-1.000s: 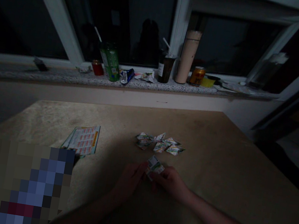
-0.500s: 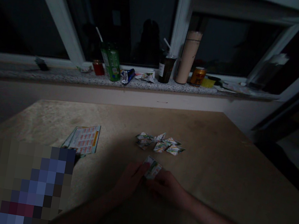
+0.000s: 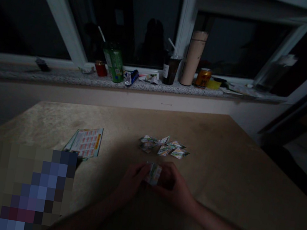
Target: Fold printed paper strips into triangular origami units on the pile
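Observation:
A small piece of printed paper (image 3: 154,173), folded into a packet, is between my two hands above the table. My left hand (image 3: 130,181) pinches its left side, with the thumb on the face. My right hand (image 3: 179,189) curves around the right side, its fingertips at the upper edge and its thumb at the lower one. Just beyond lie several folded paper pieces (image 3: 165,150) with the same kind of print, grouped in two rough rows. Further left is a stack of flat printed sheets (image 3: 87,142). Darkness hides the fingers under the paper.
The wooden table (image 3: 223,153) ends at a wall below a stone sill (image 3: 146,86). Along the sill stand a green cup (image 3: 115,64), a dark drink cup (image 3: 171,71), a tall flask (image 3: 193,59) and an orange can (image 3: 203,78). A blurred-out area covers the lower left.
My right hand has opened wider and turned, its fingers shifting up around the paper. The paper has turned more upright and moved slightly left. The grouped pieces and the sheets stay put.

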### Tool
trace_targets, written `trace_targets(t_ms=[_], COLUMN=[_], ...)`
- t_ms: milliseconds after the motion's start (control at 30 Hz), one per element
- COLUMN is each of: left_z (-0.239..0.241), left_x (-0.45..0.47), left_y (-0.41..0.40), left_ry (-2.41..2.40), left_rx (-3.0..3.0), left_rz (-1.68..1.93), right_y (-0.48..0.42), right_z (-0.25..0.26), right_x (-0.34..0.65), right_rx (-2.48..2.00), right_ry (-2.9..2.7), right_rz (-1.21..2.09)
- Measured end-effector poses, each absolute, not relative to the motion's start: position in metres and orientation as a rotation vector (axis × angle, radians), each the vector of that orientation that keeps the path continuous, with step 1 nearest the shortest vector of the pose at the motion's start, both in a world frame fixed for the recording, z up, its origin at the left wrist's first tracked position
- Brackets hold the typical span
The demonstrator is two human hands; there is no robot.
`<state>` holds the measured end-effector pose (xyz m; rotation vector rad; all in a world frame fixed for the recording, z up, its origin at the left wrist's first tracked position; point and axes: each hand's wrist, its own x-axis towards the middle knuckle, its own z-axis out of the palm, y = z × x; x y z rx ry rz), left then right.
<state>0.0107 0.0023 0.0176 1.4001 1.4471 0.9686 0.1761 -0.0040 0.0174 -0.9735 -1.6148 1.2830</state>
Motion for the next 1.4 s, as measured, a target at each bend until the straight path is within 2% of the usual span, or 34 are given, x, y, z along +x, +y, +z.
trace_targets(t_ms=[133, 267, 467, 933, 1400], left_z=[0.022, 0.022, 0.02, 0.023, 0.035], left_x=[0.011, 0.012, 0.01, 0.011, 0.01], left_y=[0.001, 0.001, 0.001, 0.001, -0.003], left_ry=[1.384, 1.406, 1.459, 1.034, 1.256], left_rx=[1.367, 1.406, 1.404, 1.642, 1.585], left_rz=[0.913, 0.933, 1.02, 1.112, 0.958], right_y=[-0.002, 0.0, 0.005, 0.013, 0.01], right_z=[0.018, 0.018, 0.015, 0.016, 0.01], right_x=[0.183, 0.188, 0.189, 0.193, 0.191], right_rx=[-0.802, -0.815, -0.899, -1.031, -1.008], right_ry=[-1.706, -1.86, -1.792, -1.445, -1.482], right_rz=[1.162, 1.05, 1.11, 1.344, 1.332])
